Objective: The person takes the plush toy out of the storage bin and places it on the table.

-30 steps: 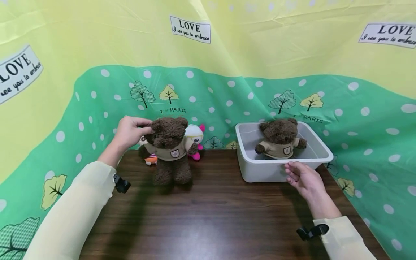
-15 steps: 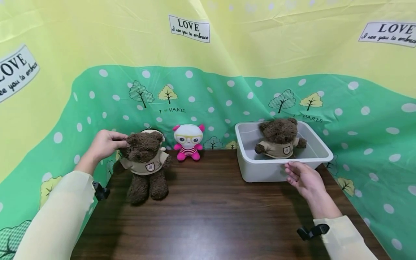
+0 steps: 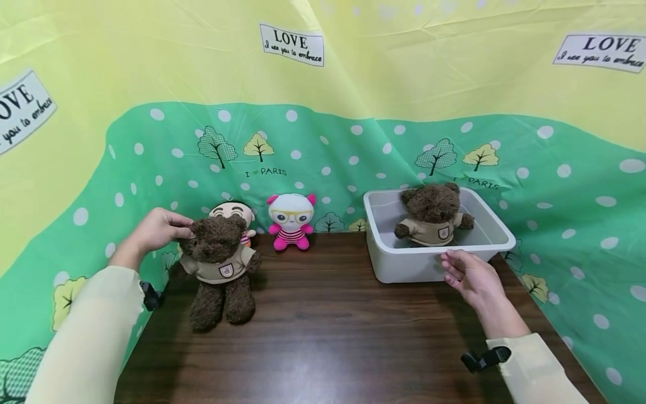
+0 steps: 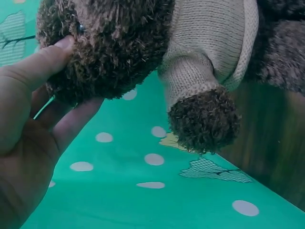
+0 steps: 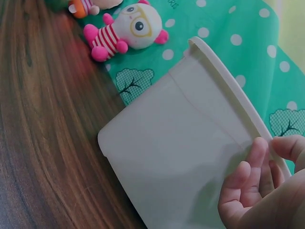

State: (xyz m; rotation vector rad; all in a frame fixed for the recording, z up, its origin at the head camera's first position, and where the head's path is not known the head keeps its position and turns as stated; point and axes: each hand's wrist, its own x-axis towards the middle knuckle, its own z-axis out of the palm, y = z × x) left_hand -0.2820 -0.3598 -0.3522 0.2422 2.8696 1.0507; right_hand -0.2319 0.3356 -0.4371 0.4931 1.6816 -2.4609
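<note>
My left hand (image 3: 153, 231) pinches a brown teddy bear (image 3: 214, 241) by the side of its head, thumb on the front and fingers behind. This bear wears a beige knitted top with a badge and hangs upright at the table's left side. In the left wrist view the thumb lies beside the bear's eye (image 4: 81, 27). My right hand (image 3: 474, 283) holds the front rim of a light grey plastic bin (image 3: 404, 266), thumb over the edge and fingers beneath it. A matching teddy bear (image 3: 434, 203) sits inside the bin, its legs hidden by the front wall.
A pink and white panda plush (image 3: 291, 216) with yellow glasses sits at the table's back edge. Left of it, a dark-haired doll (image 3: 232, 209) is partly hidden behind the held bear. A printed cloth (image 3: 343, 146) surrounds the brown wooden table (image 3: 323, 331).
My left hand has carried the teddy bear left and toward me, uncovering the panda plush and part of the doll. The right hand stays at the bin's rim.
</note>
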